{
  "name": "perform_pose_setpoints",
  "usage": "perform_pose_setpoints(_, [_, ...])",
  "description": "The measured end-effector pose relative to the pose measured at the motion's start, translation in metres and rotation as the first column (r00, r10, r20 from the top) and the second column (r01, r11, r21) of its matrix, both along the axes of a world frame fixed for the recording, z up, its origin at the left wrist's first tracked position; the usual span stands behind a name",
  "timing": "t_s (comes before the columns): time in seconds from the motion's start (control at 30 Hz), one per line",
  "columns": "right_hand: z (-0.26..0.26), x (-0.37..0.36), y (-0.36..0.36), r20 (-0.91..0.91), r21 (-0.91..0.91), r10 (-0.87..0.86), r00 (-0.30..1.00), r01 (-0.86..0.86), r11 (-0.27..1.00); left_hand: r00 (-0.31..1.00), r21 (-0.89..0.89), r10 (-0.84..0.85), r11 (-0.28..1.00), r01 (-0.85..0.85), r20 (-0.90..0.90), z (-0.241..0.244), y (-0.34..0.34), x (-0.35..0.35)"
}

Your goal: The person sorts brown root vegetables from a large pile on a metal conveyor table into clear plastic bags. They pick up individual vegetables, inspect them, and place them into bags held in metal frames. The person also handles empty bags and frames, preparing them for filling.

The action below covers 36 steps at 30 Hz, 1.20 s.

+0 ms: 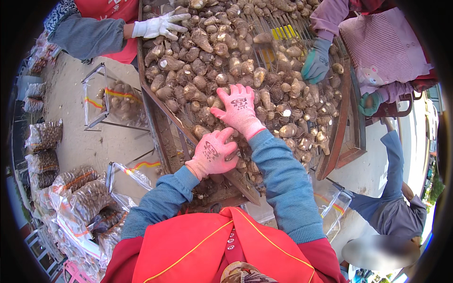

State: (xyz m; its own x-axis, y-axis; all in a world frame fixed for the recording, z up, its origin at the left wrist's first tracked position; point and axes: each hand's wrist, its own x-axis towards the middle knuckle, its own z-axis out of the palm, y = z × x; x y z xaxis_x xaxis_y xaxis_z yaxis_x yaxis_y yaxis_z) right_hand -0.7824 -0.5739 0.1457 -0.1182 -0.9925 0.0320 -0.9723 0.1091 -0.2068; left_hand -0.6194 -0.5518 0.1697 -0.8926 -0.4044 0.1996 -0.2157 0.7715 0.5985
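A deep heap of brown taro corms (200,67), several with pale cut ends, covers a slatted metal sorting table (260,21). My right hand (238,108), in a pink rubber-coated glove bearing print, lies palm down on the heap with its fingers apart. Nearer to me, by the table's left rim, is my left hand (212,154) in a matching glove. Its fingers curl around a taro corm (231,155) that shows partly between thumb and fingers. The palms of both hands are hidden from above.
A co-worker's white-gloved hand (161,26) rests on the heap at upper left; another's green-grey glove (316,62) touches corms at right. A rusty metal rim (170,113) edges the table. Bag frames (95,99) and filled clear bags (88,201) stand left. Another person (393,208) is at lower right.
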Motion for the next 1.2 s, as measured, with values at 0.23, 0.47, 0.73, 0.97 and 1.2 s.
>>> perform_pose_setpoints(0.23, [-0.004,0.0,0.027,0.21,0.077,0.126,0.97,-0.145,0.986,0.997,-0.018,-0.075,0.997,0.075,0.003,0.0,-0.001,0.008])
perform_pose_setpoints(0.47, [0.002,0.001,0.007,0.387,0.26,-0.141,0.911,0.039,0.965,0.934,0.42,0.23,0.902,-0.099,-0.274,-0.001,-0.007,0.007])
perform_pose_setpoints(0.73, [0.034,-0.001,0.081,0.872,-0.038,-0.096,0.48,0.262,0.964,0.782,0.877,0.615,-0.314,0.364,-0.104,0.017,-0.004,0.051])
perform_pose_setpoints(0.97, [0.082,-0.005,0.146,0.722,-0.245,0.203,0.662,-0.03,0.969,0.945,0.959,0.325,-0.274,0.07,0.024,0.031,-0.005,0.041])
perform_pose_setpoints(1.2, [0.095,0.004,0.165,0.94,-0.067,0.048,0.339,0.045,0.997,0.998,1.0,0.063,-0.024,0.001,0.001,0.054,0.004,0.023])
